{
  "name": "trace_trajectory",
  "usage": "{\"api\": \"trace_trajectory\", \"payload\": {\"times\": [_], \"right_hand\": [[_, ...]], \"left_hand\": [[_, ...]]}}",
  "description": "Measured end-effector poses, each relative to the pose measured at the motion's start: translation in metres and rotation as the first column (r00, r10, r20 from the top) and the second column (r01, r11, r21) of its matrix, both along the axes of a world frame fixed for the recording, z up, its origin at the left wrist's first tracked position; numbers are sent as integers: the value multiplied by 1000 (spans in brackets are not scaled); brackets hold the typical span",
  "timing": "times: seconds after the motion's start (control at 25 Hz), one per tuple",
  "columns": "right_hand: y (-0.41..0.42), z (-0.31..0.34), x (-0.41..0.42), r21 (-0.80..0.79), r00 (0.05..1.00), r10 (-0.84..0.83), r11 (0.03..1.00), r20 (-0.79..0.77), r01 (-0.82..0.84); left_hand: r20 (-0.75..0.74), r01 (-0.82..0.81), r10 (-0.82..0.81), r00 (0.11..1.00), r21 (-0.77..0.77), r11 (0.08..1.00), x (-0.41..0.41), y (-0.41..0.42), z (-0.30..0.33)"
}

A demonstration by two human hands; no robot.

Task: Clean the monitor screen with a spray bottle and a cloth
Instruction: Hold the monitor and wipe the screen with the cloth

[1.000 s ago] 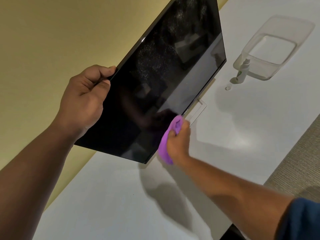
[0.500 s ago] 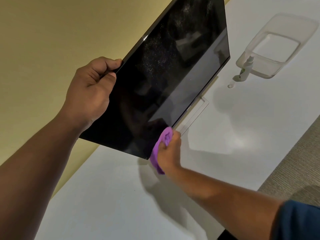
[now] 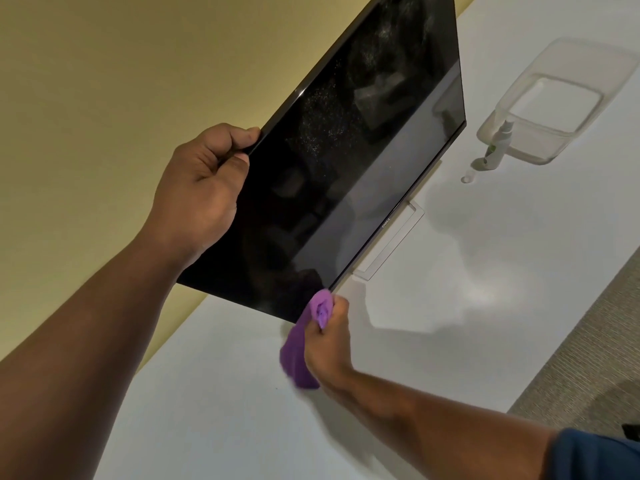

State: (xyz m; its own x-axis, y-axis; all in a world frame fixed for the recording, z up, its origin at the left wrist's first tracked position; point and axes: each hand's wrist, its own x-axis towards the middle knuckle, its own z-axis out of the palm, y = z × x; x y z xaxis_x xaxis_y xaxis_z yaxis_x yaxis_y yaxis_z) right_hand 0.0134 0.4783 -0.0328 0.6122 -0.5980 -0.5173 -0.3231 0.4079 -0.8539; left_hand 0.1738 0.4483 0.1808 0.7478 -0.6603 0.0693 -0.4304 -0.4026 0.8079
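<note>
Left hand [image 3: 199, 192] grips monitor [image 3: 346, 174] top edge; right hand [image 3: 327, 344] clutches cloth [image 3: 299, 355] just past bottom corner. Risk: spray specks above fingers dry & streak.

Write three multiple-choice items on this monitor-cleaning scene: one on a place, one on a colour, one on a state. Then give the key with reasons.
1. Where does the spray bottle stand?
A. on the white table beside the clear plastic container
B. in the left hand
C. on the carpet

2. What colour is the cloth?
A. yellow
B. white
C. purple

3. What is the left hand doing?
A. lying flat on the table
B. gripping the monitor's edge
C. holding the bottle

Key: 1 A, it stands upright on the table against the container. 2 C, the wad in the right hand is purple. 3 B, its fingers curl round the monitor frame.
</note>
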Motion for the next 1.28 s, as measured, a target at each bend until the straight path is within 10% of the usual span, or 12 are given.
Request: {"api": "trace_trajectory", "payload": {"times": [0.12, 0.32, 0.56, 0.84, 1.04, 1.28], "right_hand": [[-2, 0, -3, -18, 999, 47, 999, 2, -47], [-88, 2, 23, 28, 928, -372, 928, -35, 373], [-23, 7, -3, -49, 993, -106, 993, 60, 109], [-124, 21, 36, -76, 898, -428, 897, 100, 435], [-72, 36, 18, -345, 931, -155, 898, 331, 273], [-162, 20, 49, -206, 892, -452, 874, -14, 440]], "left_hand": [[11, 3, -3, 1000, 6, 1000, 1, 0, -1], [37, 5, -6, 999, 24, 1000, -1, -1, -1], [44, 6, -7, 999, 34, 999, 1, 3, -2], [29, -2, 1, 1000, 28, 1000, 2, 3, -3], [34, 3, -4, 999, 16, 1000, 3, 5, -6], [34, 6, -7, 999, 14, 1000, 3, 4, -4]]}}
